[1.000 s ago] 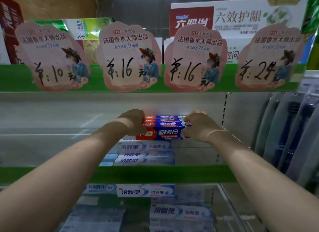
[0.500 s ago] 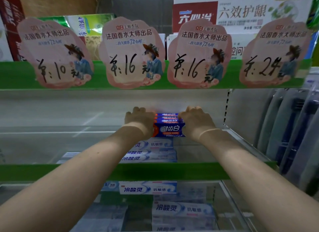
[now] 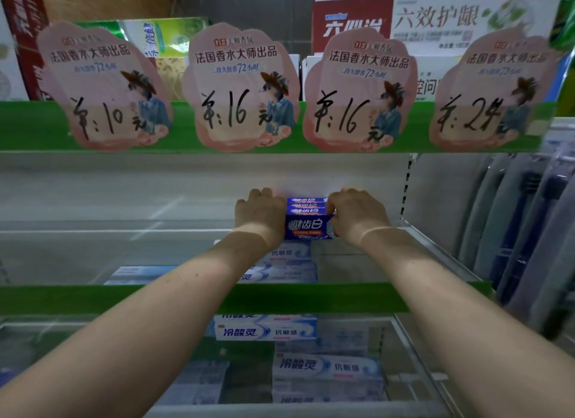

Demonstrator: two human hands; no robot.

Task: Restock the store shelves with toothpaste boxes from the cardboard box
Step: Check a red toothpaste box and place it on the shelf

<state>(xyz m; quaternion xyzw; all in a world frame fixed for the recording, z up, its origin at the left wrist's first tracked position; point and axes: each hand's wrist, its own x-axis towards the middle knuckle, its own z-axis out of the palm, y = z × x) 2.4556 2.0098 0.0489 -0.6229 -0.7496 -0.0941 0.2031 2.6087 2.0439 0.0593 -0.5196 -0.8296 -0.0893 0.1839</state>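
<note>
Deep on the middle shelf (image 3: 93,231), head view: both arms reach in, and the left hand (image 3: 259,215) and right hand (image 3: 357,214) press from either side on a stack of dark blue toothpaste boxes (image 3: 306,218). Each hand's grip is closed against an end of that stack, fingers curled over the top. The stack sits above pale blue toothpaste boxes (image 3: 289,268) lying flat nearer the shelf's green front lip (image 3: 93,299). More pale boxes (image 3: 264,330) lie on the shelf below. Overhead, four pink price tags (image 3: 239,87) hang off the upper shelf edge (image 3: 31,125). Toothbrush packs (image 3: 529,231) hang at right.
</note>
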